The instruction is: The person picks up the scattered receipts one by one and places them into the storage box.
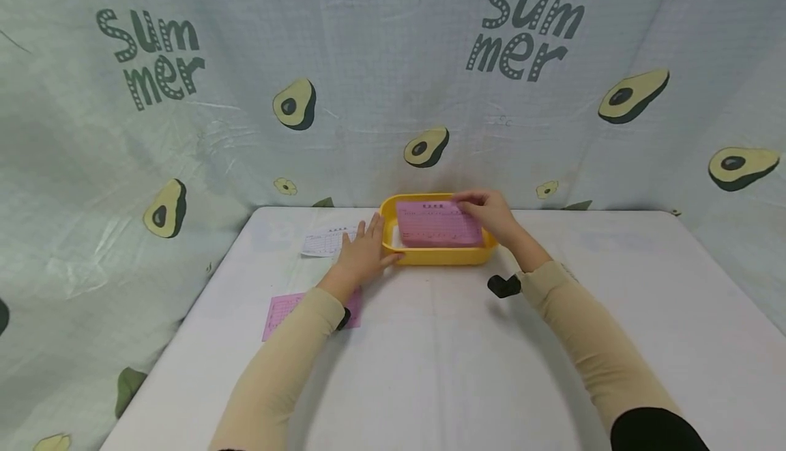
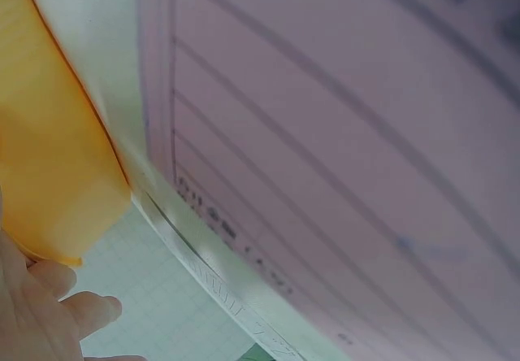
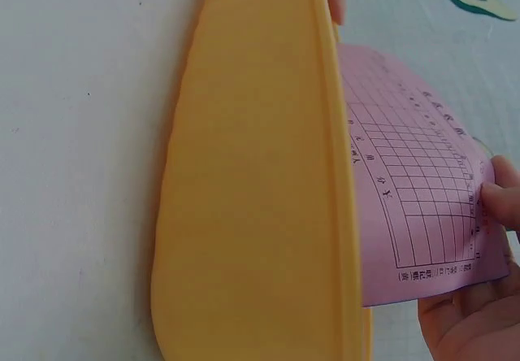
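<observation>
A yellow plastic tray (image 1: 442,257) stands at the back of the white table. Above it, a pink printed form (image 1: 437,226) leans up out of the tray, its lower part behind the front wall in the right wrist view. My right hand (image 1: 491,217) pinches this form at its upper right corner, thumb on the printed face (image 3: 439,206). At the tray's left end, my left hand (image 1: 362,256) rests with fingers spread and fairly straight, thumb against the front rim. A bit of white paper (image 1: 396,237) shows inside the tray, beside the pink form.
A white printed form (image 1: 325,242) lies on the table left of the tray. Nearer to me, another pink form (image 1: 284,313) lies partly under the left forearm. Behind the table hangs a pale curtain (image 1: 368,41) printed with avocados and lettering.
</observation>
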`<state>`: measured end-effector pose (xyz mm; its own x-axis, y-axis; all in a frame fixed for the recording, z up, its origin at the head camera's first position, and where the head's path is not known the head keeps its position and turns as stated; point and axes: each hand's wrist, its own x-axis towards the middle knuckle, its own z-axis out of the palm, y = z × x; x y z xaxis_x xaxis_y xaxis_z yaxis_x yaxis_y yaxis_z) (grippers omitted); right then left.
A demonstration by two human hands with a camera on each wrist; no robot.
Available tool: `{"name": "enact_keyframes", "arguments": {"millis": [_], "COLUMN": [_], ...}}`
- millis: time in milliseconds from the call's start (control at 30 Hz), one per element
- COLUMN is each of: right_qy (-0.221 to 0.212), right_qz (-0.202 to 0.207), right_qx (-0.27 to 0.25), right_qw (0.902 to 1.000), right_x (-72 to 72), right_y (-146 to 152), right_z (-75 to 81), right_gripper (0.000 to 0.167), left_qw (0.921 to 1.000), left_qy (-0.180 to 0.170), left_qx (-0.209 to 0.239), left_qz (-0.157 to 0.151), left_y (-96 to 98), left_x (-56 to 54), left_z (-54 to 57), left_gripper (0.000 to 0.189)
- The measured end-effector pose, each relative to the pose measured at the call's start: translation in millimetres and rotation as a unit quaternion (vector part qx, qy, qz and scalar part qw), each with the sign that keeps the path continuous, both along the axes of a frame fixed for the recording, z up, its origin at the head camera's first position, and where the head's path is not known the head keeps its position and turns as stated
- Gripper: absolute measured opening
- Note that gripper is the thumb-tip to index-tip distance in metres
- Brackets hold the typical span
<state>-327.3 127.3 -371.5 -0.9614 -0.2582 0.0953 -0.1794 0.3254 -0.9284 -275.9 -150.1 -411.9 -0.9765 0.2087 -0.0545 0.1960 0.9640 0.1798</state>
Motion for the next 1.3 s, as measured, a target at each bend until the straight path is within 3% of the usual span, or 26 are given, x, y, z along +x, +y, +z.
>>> {"name": "enact_keyframes", "arguments": {"millis": [200, 533, 867, 1067, 1300], "right_qy": [-0.029, -0.014, -0.028, -0.025, -0.005], "right_qz": [-0.007, -0.066, -0.118, -0.113, -0.099], "right_qx": [0.011, 0.123, 0.132, 0.146, 0.213], "right_qw": [0.9995, 0.9901, 0.9838, 0.9824, 0.972], "right_x": [-4.5, -12.3, -12.9, -16.7, -20.8], "right_y": [-6, -13, -14, -15, -15], "right_z": [-6.0, -10.2, -8.0, -10.4, -15.1], "right_gripper": [0.03, 0.028, 0.027, 0.027, 0.026], "left_qw": [1.0, 1.0, 0.9999, 0.9999, 1.0], "left_qy": [0.0, 0.006, 0.009, 0.008, -0.001], "left_qx": [0.0, 0.003, 0.0, 0.006, 0.006], "left_qz": [-0.002, -0.005, -0.006, -0.005, -0.003], "left_y": [1.0, 0.6, 0.7, 0.0, 0.4], "left_x": [0.1, 0.7, 0.9, 1.6, 1.0], "left_z": [-1.2, 2.1, 1.0, 1.7, 2.4], "left_gripper": [0.098, 0.099, 0.099, 0.099, 0.099]}}
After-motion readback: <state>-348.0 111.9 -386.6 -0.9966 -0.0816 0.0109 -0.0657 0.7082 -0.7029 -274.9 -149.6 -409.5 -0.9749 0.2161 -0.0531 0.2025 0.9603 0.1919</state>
